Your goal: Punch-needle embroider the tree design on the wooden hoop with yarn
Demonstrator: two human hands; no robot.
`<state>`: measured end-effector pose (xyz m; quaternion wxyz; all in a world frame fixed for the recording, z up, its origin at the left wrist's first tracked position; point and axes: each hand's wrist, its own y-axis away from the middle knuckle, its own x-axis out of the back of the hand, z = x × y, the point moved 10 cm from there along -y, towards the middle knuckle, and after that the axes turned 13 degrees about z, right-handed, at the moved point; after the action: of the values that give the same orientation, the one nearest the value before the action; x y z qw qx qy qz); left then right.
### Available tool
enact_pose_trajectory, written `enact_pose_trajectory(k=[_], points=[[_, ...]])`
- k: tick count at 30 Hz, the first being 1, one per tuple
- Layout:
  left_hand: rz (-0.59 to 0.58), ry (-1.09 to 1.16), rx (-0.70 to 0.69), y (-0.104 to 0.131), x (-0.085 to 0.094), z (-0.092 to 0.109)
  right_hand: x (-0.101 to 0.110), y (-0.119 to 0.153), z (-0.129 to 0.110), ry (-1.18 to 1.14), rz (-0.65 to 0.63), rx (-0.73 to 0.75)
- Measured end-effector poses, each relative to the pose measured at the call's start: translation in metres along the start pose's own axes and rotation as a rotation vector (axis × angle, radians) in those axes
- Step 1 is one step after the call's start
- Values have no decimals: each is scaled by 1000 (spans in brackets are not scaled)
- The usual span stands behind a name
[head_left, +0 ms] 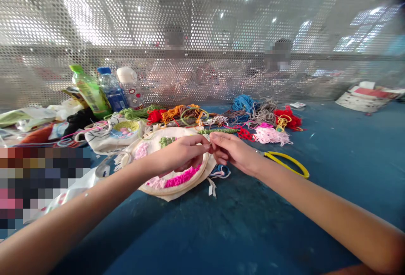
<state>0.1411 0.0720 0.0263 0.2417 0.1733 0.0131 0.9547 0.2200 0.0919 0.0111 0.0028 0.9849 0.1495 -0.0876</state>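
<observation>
Meeting over the right edge of the hoop (pixel 180 189), the two hands have their fingertips close together, each with thumb and fingers pinched shut; whatever may lie between the tips is too small to make out. The left hand (pixel 186 152) covers the middle of the hoop, hiding part of its stitching, while the right hand (pixel 236 150) is just beside it, above the surface (pixel 221 233). The hoop lies on the surface below the left hand, its cloth spreading past the rim, with bright pink stitching (pixel 185 177) low down, pale pink at the left and green near the top. A yellow handle (pixel 286 161) shows by the right wrist, but the rest of that tool is hidden, so its kind cannot be told. Behind the hands runs a tangle of yarn: orange, red, blue (pixel 245 103), grey and pale pink (pixel 274 135), the strands too mixed to separate. Left of the hoop lies a second stitched cloth (pixel 106 136), partly overlapped, with bags and dark yarn beyond. A green bottle (pixel 90 93), a blue-capped bottle (pixel 114 93) and a white-capped bottle (pixel 128 83) stand before a perforated screen (pixel 205 9), through which people appear only as blurred shapes. Both forearms are cut off by the frame, and the lower left side is masked by coarse blocks.
</observation>
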Motion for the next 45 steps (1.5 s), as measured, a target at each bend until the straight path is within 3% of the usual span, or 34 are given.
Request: enact_pose_trajectory(k=[4,6,9,11,13,16,19,22,28,36,45], points=[[58,-112,-49,2,5,9,2,3,-2,184,2,39],[96,-186,-86,3,11,14,15,7,-20,308,113,155],[135,-352,-146,5,20,21,28,30,-78,566,353,582],[122,-465,-177,7,20,22,13,47,-105,831,357,893],[107,-549,-201,9,19,22,-2,51,-108,1086,277,1050],[152,-646,-256,11,21,24,-3,31,-85,1237,133,919],[207,-780,-348,15,19,30,7,14,-57,1134,69,618],[214,-924,-429,19,11,33,10,12,-43,973,60,483],[180,-1039,-518,24,5,38,7,12,-30,894,63,422],[199,-1127,-568,16,2,29,-1,11,-26,843,24,432],[231,-1161,-518,10,21,23,16,3,-34,977,5,499]])
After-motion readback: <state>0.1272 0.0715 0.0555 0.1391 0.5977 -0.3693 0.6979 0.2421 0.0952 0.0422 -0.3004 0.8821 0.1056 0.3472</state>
